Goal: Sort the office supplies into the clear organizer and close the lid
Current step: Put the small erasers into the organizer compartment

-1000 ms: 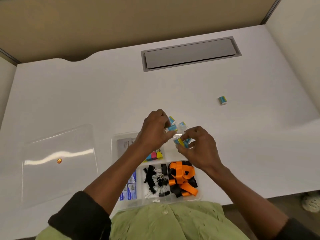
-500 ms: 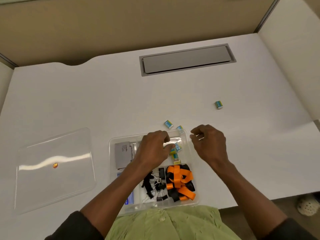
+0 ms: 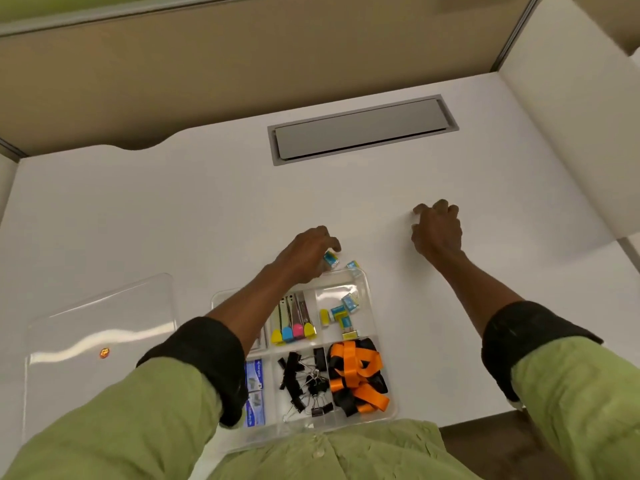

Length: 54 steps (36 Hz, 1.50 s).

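Pinching by the short sides is looking right for the eraser, likely light, firm and tiny. It is lying just beyond the organizer, where the left hand is curling round it. The right hand is clawing at the table, and whether it is holding anything cannot be told.

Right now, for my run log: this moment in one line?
left hand: fingers at blue piece behind organizer, grip unclear | right hand: curled over table, contents hidden | lid: off | second piece: loose
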{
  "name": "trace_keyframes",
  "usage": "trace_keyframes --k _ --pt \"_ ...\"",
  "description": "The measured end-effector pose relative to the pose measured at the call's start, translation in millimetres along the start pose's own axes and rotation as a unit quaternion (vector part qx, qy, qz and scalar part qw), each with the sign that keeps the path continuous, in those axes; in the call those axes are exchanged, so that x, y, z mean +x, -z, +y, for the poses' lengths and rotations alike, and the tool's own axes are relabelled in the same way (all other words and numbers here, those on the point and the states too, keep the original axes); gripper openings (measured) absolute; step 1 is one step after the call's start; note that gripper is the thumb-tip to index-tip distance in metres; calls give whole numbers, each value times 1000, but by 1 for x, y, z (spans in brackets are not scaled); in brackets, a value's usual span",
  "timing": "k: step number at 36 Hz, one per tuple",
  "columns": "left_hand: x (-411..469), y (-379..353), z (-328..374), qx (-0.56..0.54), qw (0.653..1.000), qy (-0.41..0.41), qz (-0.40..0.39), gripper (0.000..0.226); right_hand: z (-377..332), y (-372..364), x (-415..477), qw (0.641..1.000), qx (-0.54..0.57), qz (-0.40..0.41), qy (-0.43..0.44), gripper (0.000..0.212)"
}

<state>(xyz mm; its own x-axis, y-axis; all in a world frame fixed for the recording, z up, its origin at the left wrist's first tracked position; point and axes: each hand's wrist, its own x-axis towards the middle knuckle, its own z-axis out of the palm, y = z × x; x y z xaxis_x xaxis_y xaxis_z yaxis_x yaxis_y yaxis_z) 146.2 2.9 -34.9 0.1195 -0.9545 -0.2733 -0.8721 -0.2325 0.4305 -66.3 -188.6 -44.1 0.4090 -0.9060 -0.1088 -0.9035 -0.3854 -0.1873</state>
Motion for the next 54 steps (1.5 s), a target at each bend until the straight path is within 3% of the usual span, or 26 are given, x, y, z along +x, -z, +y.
trace_keyframes --k 10,16,19,24,31,35,38,41,43,50,54 --pt "5 5 1 32 999 -30 5 20 -35 12 -41 992 109 -12 64 28" --pt "-19 14 15 7 988 29 154 26 -63 35 -99 971 217 1 96 21" --pt "-43 23 34 -7 982 17 187 28 -72 44 -131 960 254 -19 115 22" --pt "-81 18 53 -7 980 30 195 31 -75 40 -170 960 240 -70 123 27" --pt "-111 0 54 -25 988 62 140 42 -62 44 -170 972 188 -89 106 10" --pt "-124 -5 40 0 971 90 220 33 -62 52 -147 970 218 -62 91 9" --pt "-135 -9 25 7 959 133 252 50 -66 48 -126 969 221 -55 97 8" --pt "-149 -21 8 18 966 192 174 89 -72 33 -105 973 196 -76 96 6" --pt "-158 -31 -1 32 969 205 134 107 -77 22 -93 978 167 -95 83 17" --pt "-175 -48 -1 57 975 169 131 118 -97 7 -57 979 54 -199 9 72" --pt "-175 -51 -2 64 975 161 141 124 -106 5 -48 971 50 -234 5 50"
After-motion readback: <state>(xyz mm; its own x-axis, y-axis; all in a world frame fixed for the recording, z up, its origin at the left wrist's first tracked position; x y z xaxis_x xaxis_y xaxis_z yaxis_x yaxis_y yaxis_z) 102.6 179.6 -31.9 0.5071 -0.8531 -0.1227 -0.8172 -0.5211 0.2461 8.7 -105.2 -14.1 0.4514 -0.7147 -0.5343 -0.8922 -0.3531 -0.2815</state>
